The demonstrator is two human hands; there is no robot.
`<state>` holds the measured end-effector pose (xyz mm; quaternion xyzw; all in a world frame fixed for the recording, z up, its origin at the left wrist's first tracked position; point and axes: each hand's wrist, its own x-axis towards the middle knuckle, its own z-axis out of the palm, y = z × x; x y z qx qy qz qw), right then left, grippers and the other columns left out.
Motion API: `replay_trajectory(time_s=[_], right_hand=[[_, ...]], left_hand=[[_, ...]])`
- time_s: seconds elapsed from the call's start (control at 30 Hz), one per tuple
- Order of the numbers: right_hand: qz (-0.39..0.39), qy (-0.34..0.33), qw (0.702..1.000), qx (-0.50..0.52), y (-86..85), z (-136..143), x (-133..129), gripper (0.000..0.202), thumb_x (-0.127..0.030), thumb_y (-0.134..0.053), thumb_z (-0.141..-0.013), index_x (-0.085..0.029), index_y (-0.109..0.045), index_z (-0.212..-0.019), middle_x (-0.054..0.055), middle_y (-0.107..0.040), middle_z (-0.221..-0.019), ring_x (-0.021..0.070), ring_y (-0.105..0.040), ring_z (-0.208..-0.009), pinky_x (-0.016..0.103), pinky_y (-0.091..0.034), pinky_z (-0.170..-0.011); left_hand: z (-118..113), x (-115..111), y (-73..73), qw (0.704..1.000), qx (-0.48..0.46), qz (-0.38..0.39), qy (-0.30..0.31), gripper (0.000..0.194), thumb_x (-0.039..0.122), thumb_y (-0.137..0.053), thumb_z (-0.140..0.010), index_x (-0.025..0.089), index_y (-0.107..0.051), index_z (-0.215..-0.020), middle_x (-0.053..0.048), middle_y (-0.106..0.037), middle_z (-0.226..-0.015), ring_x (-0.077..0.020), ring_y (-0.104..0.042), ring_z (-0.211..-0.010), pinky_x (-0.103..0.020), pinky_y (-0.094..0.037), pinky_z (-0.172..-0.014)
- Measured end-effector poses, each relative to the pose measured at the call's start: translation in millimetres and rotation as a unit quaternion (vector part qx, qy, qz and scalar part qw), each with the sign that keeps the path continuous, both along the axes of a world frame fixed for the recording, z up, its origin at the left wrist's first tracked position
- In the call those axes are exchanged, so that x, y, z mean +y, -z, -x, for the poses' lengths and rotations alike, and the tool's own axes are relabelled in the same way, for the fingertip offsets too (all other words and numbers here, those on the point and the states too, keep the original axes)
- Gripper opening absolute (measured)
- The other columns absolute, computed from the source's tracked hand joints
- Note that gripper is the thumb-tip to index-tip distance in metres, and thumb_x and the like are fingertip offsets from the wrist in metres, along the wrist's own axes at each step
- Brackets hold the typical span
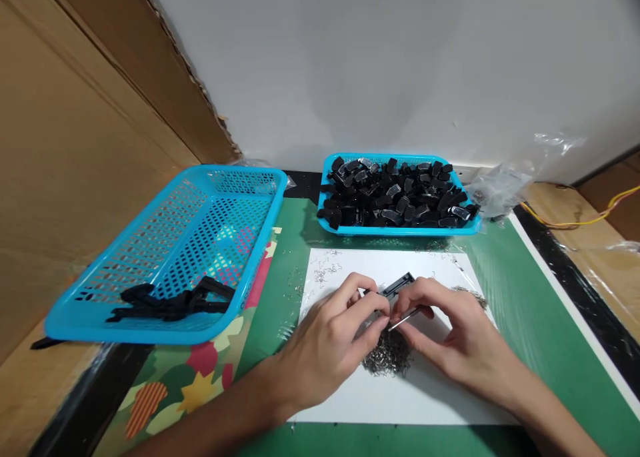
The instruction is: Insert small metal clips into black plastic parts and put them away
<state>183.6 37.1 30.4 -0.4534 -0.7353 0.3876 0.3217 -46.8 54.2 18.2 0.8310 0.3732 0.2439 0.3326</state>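
Over a white sheet point(450, 397), my two hands meet at a long black plastic part point(400, 282). My left hand point(345, 324) is closed around the part, its fingers covering the lower end. Between the fingertips of my right hand point(445, 317) is a thin metal tool point(404, 319), its tip pointing down and left toward the left fingers. My right fingers also touch or nearly touch the black part; I cannot tell which. Just below the hands lies a heap of small metal springs or clips point(387, 357), partly in shadow.
A blue basket point(397, 231) full of black plastic pieces stands against the wall. At left, another blue basket point(150, 336) holds several long black parts point(170, 302). Small metal pieces point(325, 270) lie scattered on the sheet. A plastic bag point(503, 187) and yellow wires point(600, 217) are at right.
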Motion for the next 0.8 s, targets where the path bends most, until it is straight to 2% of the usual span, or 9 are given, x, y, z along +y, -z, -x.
replay_trajectory(time_s=[0.2, 0.4, 0.57, 0.67, 0.8], right_hand=[[-0.048, 0.005, 0.999, 0.01, 2.1, 0, 0, 0.015, -0.013, -0.062, -0.098, -0.026, -0.066, -0.104, -0.001, -0.072, -0.096, 0.0155, -0.064, -0.086, 0.028, -0.049, -0.075], [-0.026, 0.026, 0.999, 0.004, 0.8, 5, 0, 0.012, -0.02, -0.06, -0.103, -0.025, -0.07, -0.105, 0.001, -0.074, -0.096, 0.0163, -0.064, -0.083, 0.029, -0.048, -0.074], [-0.016, 0.022, 1.0, -0.004, 0.8, 8, 0, 0.014, -0.026, -0.057, -0.106, -0.024, -0.07, -0.102, 0.003, -0.073, -0.092, 0.0174, -0.063, -0.08, 0.03, -0.049, -0.072], [-0.007, 0.045, 0.999, -0.014, 0.4, 5, 1, 0.015, -0.03, -0.057, -0.105, -0.023, -0.069, -0.1, 0.004, -0.073, -0.09, 0.0175, -0.063, -0.077, 0.029, -0.049, -0.069], [0.053, 0.108, 0.992, -0.034, 0.1, -7, 6, 0.022, -0.039, -0.058, -0.104, -0.022, -0.07, -0.096, 0.004, -0.073, -0.087, 0.0181, -0.063, -0.074, 0.028, -0.047, -0.062]], left_hand=[[-1, 1, 1.1, 1.0, -0.006, 0.011, -0.003, 0.011, 0.02, -0.052, -0.109, 0.023, -0.062, -0.114, -0.005, -0.058, -0.115, -0.0173, -0.067, -0.099, -0.032, -0.055, -0.09], [-1, 3, -0.9, 0.999, -0.03, 0.017, -0.021, 0.013, 0.021, -0.049, -0.11, 0.022, -0.062, -0.109, -0.005, -0.06, -0.113, -0.0164, -0.065, -0.098, -0.028, -0.056, -0.084], [-1, 4, -0.2, 0.999, -0.026, 0.013, -0.013, 0.012, 0.018, -0.051, -0.109, 0.023, -0.062, -0.11, -0.005, -0.06, -0.113, -0.0173, -0.065, -0.1, -0.03, -0.056, -0.087], [-2, 2, 1.0, 1.0, -0.005, -0.012, 0.001, 0.017, 0.015, -0.047, -0.109, 0.023, -0.061, -0.116, -0.006, -0.061, -0.114, -0.0195, -0.065, -0.104, -0.033, -0.055, -0.091], [-3, 0, 5.8, 0.999, 0.014, -0.034, 0.007, 0.024, 0.016, -0.046, -0.111, 0.023, -0.055, -0.131, -0.006, -0.065, -0.117, -0.022, -0.066, -0.11, -0.036, -0.055, -0.094]])
